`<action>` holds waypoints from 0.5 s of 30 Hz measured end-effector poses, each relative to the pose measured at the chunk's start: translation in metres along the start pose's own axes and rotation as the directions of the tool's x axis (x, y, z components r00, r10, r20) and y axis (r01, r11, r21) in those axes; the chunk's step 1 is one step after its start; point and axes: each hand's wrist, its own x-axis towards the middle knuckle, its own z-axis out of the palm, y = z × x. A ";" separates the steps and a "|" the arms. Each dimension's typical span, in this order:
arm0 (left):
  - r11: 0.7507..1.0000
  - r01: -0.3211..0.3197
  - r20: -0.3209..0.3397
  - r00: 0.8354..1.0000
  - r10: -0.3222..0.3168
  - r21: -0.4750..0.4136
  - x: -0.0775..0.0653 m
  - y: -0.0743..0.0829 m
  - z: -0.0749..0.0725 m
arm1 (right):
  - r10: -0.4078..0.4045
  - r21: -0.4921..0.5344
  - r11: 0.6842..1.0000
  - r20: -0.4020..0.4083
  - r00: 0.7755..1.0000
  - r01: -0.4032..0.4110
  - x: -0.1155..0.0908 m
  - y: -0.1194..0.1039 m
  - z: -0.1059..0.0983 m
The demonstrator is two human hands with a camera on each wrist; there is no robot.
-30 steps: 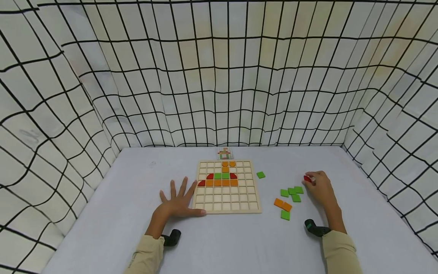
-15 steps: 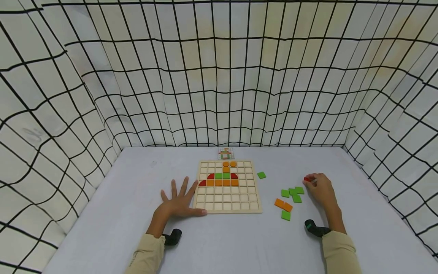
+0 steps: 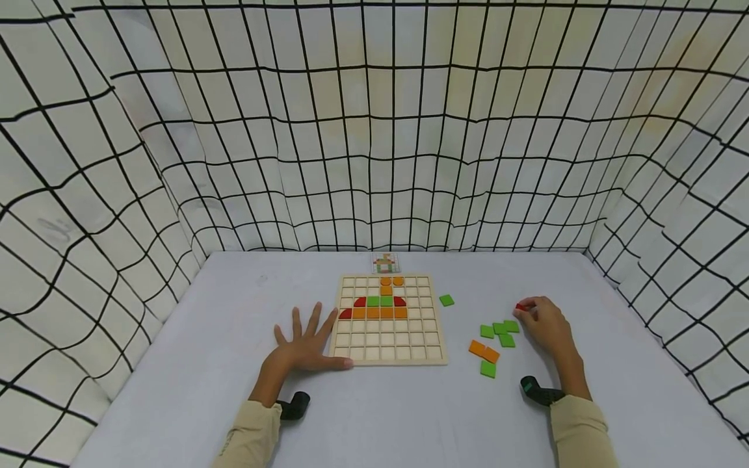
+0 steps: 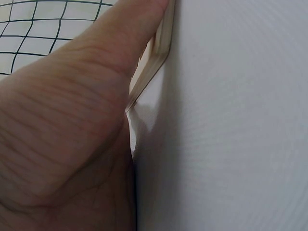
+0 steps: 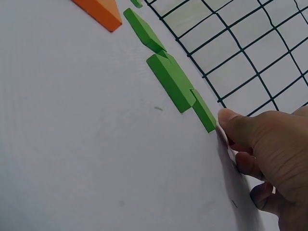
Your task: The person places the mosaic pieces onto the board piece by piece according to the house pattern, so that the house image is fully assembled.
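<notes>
My left hand (image 3: 301, 350) lies with fingers spread at the lower left corner of a wooden grid board (image 3: 437, 359). Its thumb rests along the near edge and a fingertip meets the left side. On the board sit orange squares (image 3: 373, 313), green squares (image 3: 386, 301), red quarter-round tiles (image 3: 346, 314) and two orange round tiles (image 3: 398, 281). Off to the right, my right hand (image 3: 547, 322) pinches a small red tile (image 3: 519, 307) between thumb and fingers, mostly hidden by them. In the right wrist view the fingertips are close beside a loose green tile (image 5: 204, 110).
Several green tiles (image 3: 506, 340) and orange tiles (image 3: 484, 351) lie loose between board and right hand. One green tile (image 3: 447, 300) is just right of the board. A small pattern card (image 3: 385, 262) lies behind it. Black-gridded white walls (image 3: 386, 195) enclose the white table.
The right hand's fingers have turned the red tile, so less of it shows, and shifted slightly left. The left hand stays in place on the board's corner.
</notes>
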 end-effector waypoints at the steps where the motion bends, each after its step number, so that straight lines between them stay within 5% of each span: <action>1: 1.000 -0.002 -0.002 1.000 0.002 -0.003 0.000 0.000 0.000 | 0.002 0.002 1.000 0.004 1.000 -0.002 0.000 0.000 0.000; 15: 1.000 -0.002 0.000 1.000 0.002 -0.003 0.000 -0.001 -0.001 | -0.025 0.044 0.999 0.044 0.999 0.023 -0.003 -0.008 0.002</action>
